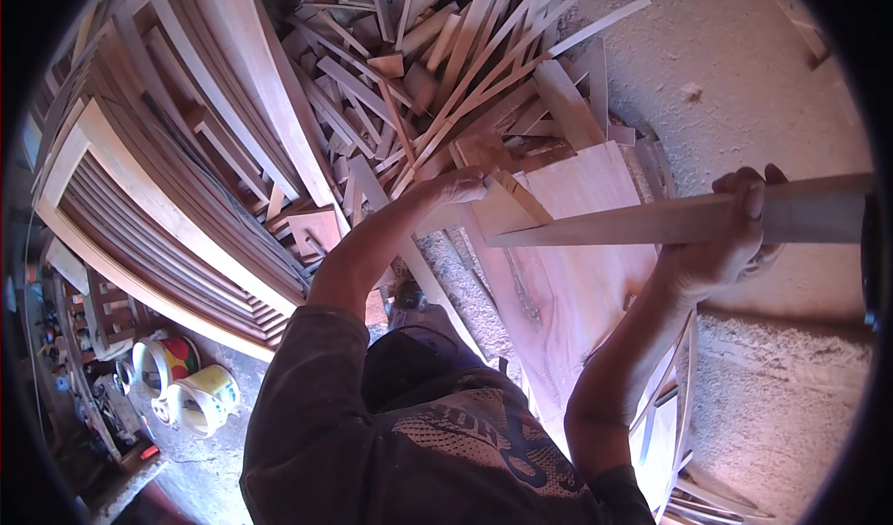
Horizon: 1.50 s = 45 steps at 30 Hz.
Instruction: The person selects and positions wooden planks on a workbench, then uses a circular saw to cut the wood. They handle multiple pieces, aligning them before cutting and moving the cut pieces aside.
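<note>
My right hand (730,237) is wrapped round a long, pale wooden board (614,225), held up on the right. The board narrows to a pointed end near the middle of the view, and its wide end runs to the right rim. My left hand (459,187) reaches forward, its fingers closed at the near-left end of a short yellowish wooden block (517,198). The board's pointed end lies just below this block in the view. Beneath both spreads a broad, pinkish wooden panel (577,288). Part of my left fingers is hard to make out.
Louvred wooden frames (121,172) lean in stacks on the left. A heap of wooden offcuts (437,51) fills the far side. Two buckets (206,402) stand lower left, beside cluttered shelving (70,367). A rough, dusty floor (772,376) lies right, with thin strips (716,497) near its lower edge.
</note>
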### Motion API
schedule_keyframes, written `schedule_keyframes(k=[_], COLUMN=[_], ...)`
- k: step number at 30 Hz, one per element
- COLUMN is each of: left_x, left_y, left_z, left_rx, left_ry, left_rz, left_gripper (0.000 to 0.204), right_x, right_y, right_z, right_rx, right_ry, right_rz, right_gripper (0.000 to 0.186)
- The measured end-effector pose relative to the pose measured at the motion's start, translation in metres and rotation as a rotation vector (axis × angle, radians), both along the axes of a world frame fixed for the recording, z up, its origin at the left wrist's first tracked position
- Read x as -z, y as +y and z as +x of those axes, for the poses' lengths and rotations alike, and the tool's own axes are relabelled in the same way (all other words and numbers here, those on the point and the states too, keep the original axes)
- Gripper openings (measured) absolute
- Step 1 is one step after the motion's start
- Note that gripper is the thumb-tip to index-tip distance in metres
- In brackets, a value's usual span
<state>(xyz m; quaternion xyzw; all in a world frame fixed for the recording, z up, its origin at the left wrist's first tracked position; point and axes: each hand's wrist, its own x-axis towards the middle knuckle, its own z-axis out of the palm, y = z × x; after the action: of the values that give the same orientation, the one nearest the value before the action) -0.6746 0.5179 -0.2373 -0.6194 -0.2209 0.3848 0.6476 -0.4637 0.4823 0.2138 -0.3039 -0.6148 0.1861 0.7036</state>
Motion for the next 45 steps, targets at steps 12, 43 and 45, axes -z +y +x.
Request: schedule_keyframes(k=[12, 43, 45], left_x=[-0.071, -0.089, -0.082], left_y=[-0.025, -0.025, -0.023], left_z=[-0.01, -0.013, -0.014], left_rx=[-0.536, -1.081, -1.067], left_ry=[-2.828, -2.225, -2.241], left_rz=[-1.356, -1.438, -1.459], left_gripper=[0.036, 0.055, 0.056], right_x=[0.011, 0.009, 0.006], right_y=[-0.009, -0.028, -0.033], right_z=[-0.023, -0.032, -0.032], right_rx=[-0.056, -0.12, -0.164], right_ry=[-0.085, -0.02, -0.021], right_rz=[0.127, 0.142, 0.102], right_gripper=[0.034, 0.041, 0.042])
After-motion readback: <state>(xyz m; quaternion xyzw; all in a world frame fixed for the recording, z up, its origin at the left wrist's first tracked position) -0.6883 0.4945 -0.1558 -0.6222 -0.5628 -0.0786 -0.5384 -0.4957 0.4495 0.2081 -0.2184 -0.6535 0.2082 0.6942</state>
